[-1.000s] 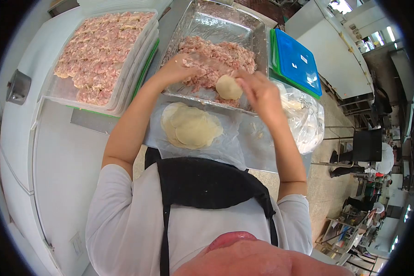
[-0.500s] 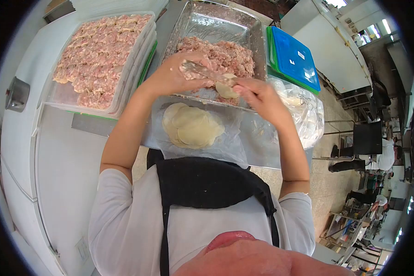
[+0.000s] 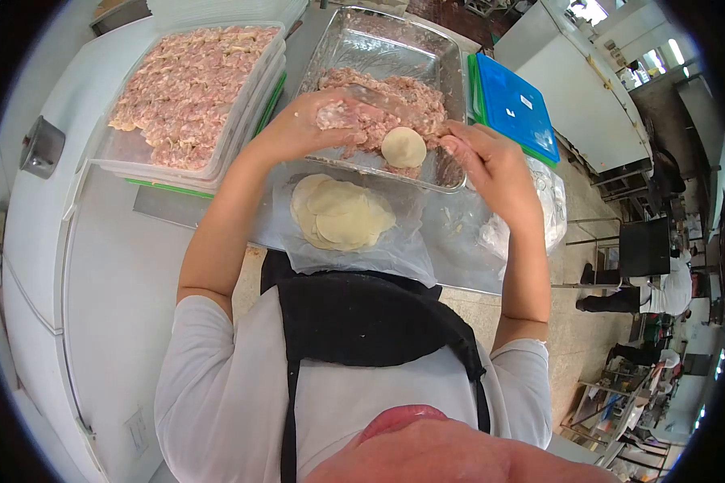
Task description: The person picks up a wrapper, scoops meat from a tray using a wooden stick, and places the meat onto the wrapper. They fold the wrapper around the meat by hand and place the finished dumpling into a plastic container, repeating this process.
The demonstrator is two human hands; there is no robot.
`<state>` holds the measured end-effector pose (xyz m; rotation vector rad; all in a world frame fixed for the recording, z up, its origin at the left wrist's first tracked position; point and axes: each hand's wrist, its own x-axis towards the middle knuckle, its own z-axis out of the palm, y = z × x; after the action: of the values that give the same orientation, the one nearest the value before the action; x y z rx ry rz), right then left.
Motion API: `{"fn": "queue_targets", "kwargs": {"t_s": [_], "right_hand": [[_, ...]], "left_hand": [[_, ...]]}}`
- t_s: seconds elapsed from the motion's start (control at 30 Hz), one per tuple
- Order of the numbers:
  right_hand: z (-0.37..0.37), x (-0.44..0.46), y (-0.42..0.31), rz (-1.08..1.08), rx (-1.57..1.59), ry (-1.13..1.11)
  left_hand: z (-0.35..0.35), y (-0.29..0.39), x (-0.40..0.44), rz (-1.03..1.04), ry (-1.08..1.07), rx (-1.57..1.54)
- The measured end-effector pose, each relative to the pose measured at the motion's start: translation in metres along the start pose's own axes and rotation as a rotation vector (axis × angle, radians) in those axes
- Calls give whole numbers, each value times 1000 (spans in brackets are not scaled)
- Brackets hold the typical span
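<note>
Right of a plastic tub (image 3: 129, 146) of meat dumplings (image 3: 197, 88), the left hand (image 3: 304, 127) curls over minced meat (image 3: 417, 95), its hold unclear, while a round dough wrapper (image 3: 403, 147) shows over the metal tray (image 3: 383, 47) beside the right hand (image 3: 491, 163), narrowly pinched, contents indistinct.

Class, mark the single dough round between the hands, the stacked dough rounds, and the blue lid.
Single dough round (image 3: 403, 147): head view, middle of its face.
Stacked dough rounds (image 3: 345, 217): head view, middle of the pile.
Blue lid (image 3: 515, 110): head view, middle of its top.
</note>
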<state>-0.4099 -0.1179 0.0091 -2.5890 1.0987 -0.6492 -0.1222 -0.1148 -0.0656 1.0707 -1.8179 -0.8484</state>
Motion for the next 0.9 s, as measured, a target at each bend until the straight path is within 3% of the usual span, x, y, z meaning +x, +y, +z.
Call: {"fn": "queue_targets", "kwargs": {"t_s": [0.1, 0.17, 0.2, 0.27, 0.3, 0.37, 0.43, 0.47, 0.53, 0.63, 0.77, 0.83, 0.9], "right_hand": [[18, -1, -8, -138, 6, 2], [33, 4, 7, -92, 137, -54], [36, 6, 16, -119, 150, -70], [41, 5, 40, 19, 341, -47], [48, 4, 54, 58, 299, -36], [66, 4, 76, 83, 311, -50], [83, 6, 91, 136, 287, -31], [93, 8, 97, 124, 297, -39], [109, 11, 106, 147, 268, 98], [117, 13, 107, 134, 225, 149], [122, 9, 114, 129, 284, 213], [119, 9, 108, 153, 318, 202], [117, 9, 104, 178, 352, 192]], "left_hand": [[2, 13, -1, 4, 9, -184], [-6, 22, -7, 108, 61, 156], [-17, 32, -14, 88, 85, 168], [-38, 54, -32, -165, -18, 178], [-50, 52, -43, -186, -2, 187], [-88, 40, -73, 55, 269, 270], [-127, 30, -101, -174, 437, 68], [-144, 26, -117, -184, 449, 78], [-171, 22, -145, -329, 610, 492], [-189, 28, -168, -542, 543, 778], [-183, 32, -161, -500, 522, 823], [-182, 33, -154, -693, 368, 959], [-180, 21, -152, -717, 340, 922]]}}
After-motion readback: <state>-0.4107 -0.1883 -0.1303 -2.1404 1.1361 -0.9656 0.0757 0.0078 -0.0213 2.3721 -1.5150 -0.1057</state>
